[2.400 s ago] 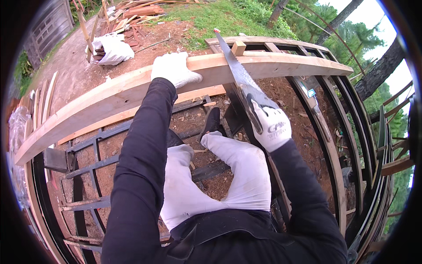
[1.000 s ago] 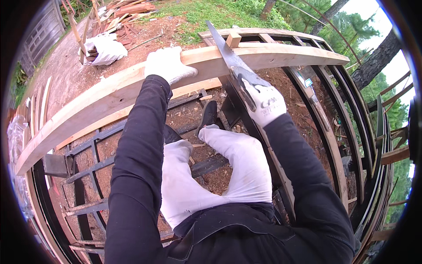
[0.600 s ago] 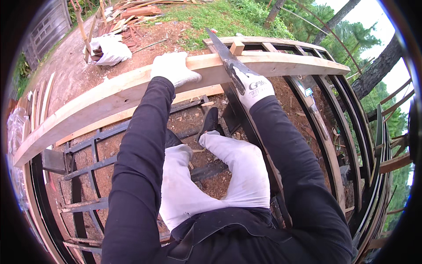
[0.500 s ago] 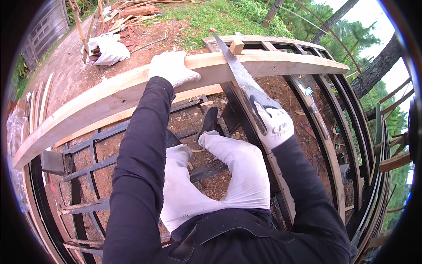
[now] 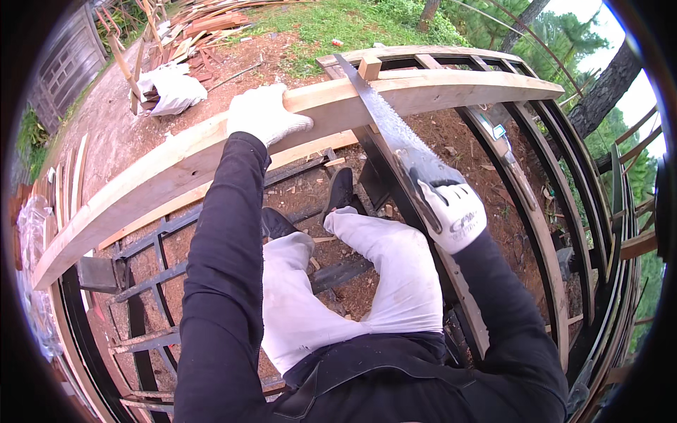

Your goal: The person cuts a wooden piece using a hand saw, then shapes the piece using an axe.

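A long pale wooden beam (image 5: 324,113) crosses the view in front of me, resting on a frame of dark bars. My left hand (image 5: 266,115), in a white work glove, is clamped over the beam's top with the thumb on its near side. In my gloved right hand (image 5: 455,211) is the handle of a handsaw (image 5: 395,134), closed in my fingers. The saw's blade slants up and away across the beam, right of my left hand. Beyond the beam, beside the blade, a small wood block (image 5: 369,68) sits on the frame.
Dark frame bars (image 5: 518,240) run along the right, with a small pale-blue object (image 5: 499,132) on one. My feet stand among metal bars (image 5: 151,282) over bare soil. Scrap wood (image 5: 204,32) and a white sack (image 5: 173,88) lie beyond; a tree trunk (image 5: 606,95) rises at right.
My right hand and the saw have drawn back a little toward me and to the right. My left hand stays on the beam. The whole view has shifted slightly.
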The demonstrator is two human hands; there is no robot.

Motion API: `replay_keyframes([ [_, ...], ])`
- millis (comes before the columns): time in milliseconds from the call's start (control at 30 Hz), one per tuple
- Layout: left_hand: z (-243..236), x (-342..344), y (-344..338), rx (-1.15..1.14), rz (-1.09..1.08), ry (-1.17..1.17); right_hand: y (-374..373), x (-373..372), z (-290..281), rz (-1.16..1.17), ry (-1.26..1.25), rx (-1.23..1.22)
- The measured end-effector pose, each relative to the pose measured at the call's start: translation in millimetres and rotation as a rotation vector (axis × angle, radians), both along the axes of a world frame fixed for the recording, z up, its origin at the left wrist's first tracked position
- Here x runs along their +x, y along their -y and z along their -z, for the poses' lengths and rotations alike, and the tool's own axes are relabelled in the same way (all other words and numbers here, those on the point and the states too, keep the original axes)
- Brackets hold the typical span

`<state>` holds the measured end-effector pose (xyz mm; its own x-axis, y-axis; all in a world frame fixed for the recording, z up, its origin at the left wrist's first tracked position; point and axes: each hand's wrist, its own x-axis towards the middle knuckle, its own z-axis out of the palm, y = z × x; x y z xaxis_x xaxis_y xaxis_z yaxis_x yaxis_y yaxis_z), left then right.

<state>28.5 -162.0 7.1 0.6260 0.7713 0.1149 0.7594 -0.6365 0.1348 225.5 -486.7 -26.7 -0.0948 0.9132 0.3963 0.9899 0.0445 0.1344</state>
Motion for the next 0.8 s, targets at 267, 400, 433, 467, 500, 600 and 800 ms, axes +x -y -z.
replay_keyframes([
  [267, 12.7, 19.8, 0.7, 0.029, 0.035, 0.051, -132.0, 33.3, 0.4, 0.115, 0.020, -0.143],
  [400, 2.2, 5.4, 4.1, -0.006, 0.007, 0.014, -84.4, 21.4, -0.3, 0.123, -0.010, -0.196],
  [433, -6.8, 2.6, 5.5, -0.021, -0.019, -0.011, -43.6, 18.6, 5.6, 0.027, 0.002, -0.067],
  [467, -8.1, 2.1, 6.0, -0.038, -0.042, -0.037, -4.1, 9.3, 4.8, -0.003, -0.019, -0.006],
  [500, -5.9, -1.5, 7.6, -0.034, -0.063, -0.045, 20.6, -2.1, -3.9, -0.033, -0.038, 0.052],
  [600, 6.5, 10.8, 2.8, 0.132, -0.033, -0.045, 12.7, 12.2, 4.2, 0.010, 0.001, 0.001],
  [800, 8.5, 18.1, -4.8, -0.020, 0.033, -0.024, -136.8, 23.3, -4.8, 0.128, -0.024, -0.158],
])
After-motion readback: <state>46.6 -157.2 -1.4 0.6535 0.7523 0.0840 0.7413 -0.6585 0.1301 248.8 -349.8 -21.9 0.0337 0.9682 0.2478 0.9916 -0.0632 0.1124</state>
